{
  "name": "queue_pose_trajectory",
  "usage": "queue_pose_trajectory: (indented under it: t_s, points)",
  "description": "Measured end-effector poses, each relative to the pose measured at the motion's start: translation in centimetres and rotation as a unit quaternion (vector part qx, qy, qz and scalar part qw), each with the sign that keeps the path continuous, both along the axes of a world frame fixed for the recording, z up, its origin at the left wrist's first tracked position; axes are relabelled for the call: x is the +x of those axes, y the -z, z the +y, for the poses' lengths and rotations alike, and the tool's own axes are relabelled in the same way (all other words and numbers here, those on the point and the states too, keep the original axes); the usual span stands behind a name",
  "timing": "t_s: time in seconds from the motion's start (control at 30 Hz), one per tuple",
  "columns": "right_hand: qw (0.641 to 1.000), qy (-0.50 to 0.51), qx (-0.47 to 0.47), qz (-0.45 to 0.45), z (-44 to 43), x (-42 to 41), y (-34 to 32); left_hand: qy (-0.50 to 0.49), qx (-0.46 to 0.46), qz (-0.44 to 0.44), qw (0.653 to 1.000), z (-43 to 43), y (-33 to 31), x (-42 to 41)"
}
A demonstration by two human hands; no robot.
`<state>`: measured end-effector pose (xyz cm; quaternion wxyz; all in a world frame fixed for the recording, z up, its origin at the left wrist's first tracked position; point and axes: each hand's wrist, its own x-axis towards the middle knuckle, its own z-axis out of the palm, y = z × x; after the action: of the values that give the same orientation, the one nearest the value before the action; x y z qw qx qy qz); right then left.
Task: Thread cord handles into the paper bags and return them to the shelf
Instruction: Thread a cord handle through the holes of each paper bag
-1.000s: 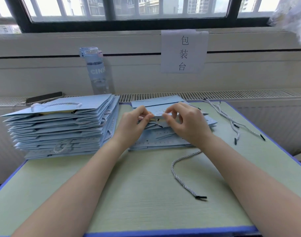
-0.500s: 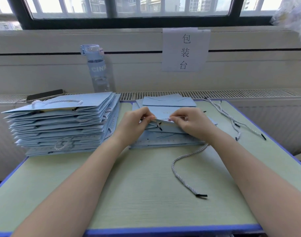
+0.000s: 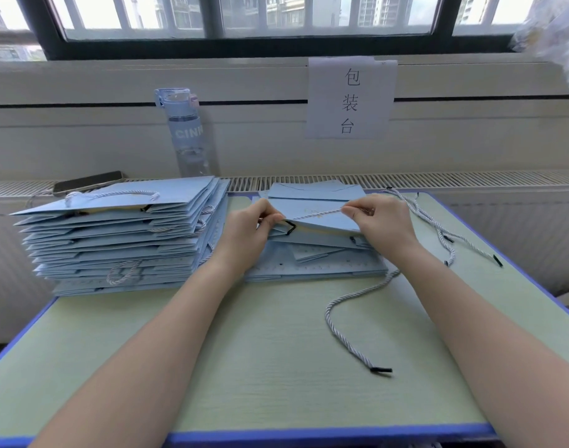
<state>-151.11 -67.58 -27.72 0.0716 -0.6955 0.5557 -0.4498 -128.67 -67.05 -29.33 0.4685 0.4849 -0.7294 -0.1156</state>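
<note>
A flat light-blue paper bag lies on top of a low pile of bags at the table's middle. My left hand pinches the bag's top edge at its left, where a black cord tip shows. My right hand pinches a white twisted cord stretched across the bag's face. The same cord's long tail seems to trail from under my right wrist onto the table, ending in a black tip.
A tall stack of bags with cord handles sits at the left. Loose cords lie at the right of the green table. A water bottle, a phone and a paper sign are behind.
My right hand has moved to the right, drawing a length of cord across the bag's face. My left hand keeps its pinch at the bag's left edge.
</note>
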Motion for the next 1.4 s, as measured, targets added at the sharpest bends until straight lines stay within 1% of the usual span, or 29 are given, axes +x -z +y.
queue_pose_trajectory:
  t_s: [0.1, 0.2, 0.3, 0.43, 0.53, 0.67, 0.8, 1.0, 1.07, 1.1, 1.17, 1.23, 1.27, 1.33, 1.4]
  points:
    - [1.0, 0.007, 0.005, -0.003, -0.1, -0.6, -0.2, -0.045, -0.01, 0.006, 0.999, -0.2, 0.1, 0.1]
    - [0.999, 0.024, 0.008, 0.031, -0.4, -1.4, -0.2, -0.091, -0.033, 0.001, 0.995, -0.5, 0.1, 0.5]
    - [0.996, 0.072, 0.012, 0.06, -0.7, -2.7, -0.2, -0.118, -0.043, 0.013, 0.992, -0.4, -0.1, 0.6]
    - [0.986, 0.163, -0.009, 0.03, -0.8, -3.5, -0.4, -0.122, -0.06, -0.006, 0.991, -0.4, -0.1, 0.3]
    - [0.979, 0.202, -0.022, 0.023, -0.9, -3.6, -0.7, -0.121, -0.076, -0.031, 0.989, -0.5, 0.1, 0.3]
    - [0.973, 0.229, -0.007, 0.007, -1.0, -4.8, -0.7, -0.12, -0.068, -0.042, 0.99, -0.4, -0.1, 0.5]
    - [0.969, 0.245, 0.011, -0.004, -1.1, -5.4, -0.5, -0.12, -0.054, -0.093, 0.987, 0.0, -0.3, 0.0]
    - [0.971, 0.238, 0.008, 0.029, -1.6, -5.6, -0.1, -0.118, -0.04, -0.102, 0.987, 0.0, -0.4, 0.3]
    - [0.977, 0.213, -0.007, 0.02, -1.7, -5.4, 0.0, -0.112, -0.025, -0.103, 0.988, 0.1, -0.4, 0.3]
    - [0.983, 0.182, -0.018, 0.004, -1.7, -5.1, 0.0, -0.108, -0.021, -0.1, 0.989, 0.3, -0.5, 0.2]
    - [0.995, 0.093, -0.04, -0.02, -1.2, -3.8, -0.2, -0.104, -0.023, -0.095, 0.99, 0.6, -0.6, 0.0]
    - [0.996, 0.006, -0.094, 0.004, -0.4, -1.8, -0.6, -0.094, -0.027, -0.09, 0.991, 0.7, -0.6, -0.1]
    - [0.992, -0.032, -0.124, 0.018, 0.0, -0.8, -0.6, -0.075, -0.027, -0.085, 0.993, 0.8, -0.7, -0.3]
    - [0.982, -0.093, -0.163, 0.031, 0.7, 1.1, -0.6, 0.001, -0.019, -0.079, 0.997, 1.0, -0.8, -1.0]
    - [0.976, -0.134, -0.169, 0.036, 1.2, 2.5, -0.4, 0.072, -0.023, -0.078, 0.994, 1.3, -0.7, -1.9]
